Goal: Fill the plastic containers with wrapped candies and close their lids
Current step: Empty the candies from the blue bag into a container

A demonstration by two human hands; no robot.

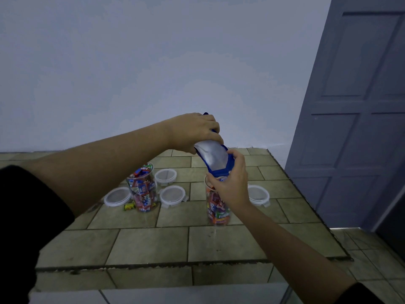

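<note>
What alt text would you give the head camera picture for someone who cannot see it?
The left hand and right hand tip a blue-and-silver bag over a clear container of wrapped candies on a tiled counter. A second open container, heaped with candies, stands to the left, with four lids lying near them.

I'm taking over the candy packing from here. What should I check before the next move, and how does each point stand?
1. Grip on the bag: ok, left hand holds its upper end, right hand its lower end.
2. Bag's lower end at the rim of the right container: ok.
3. Its fill level: cannot tell, the right hand hides its top.
4. Closing the left container: not ok, candies heap above its rim.
5. Supply of lids: ok, four lie on the tiles.
6. Any stray candy: not ok, one lies beside the left container.
</note>
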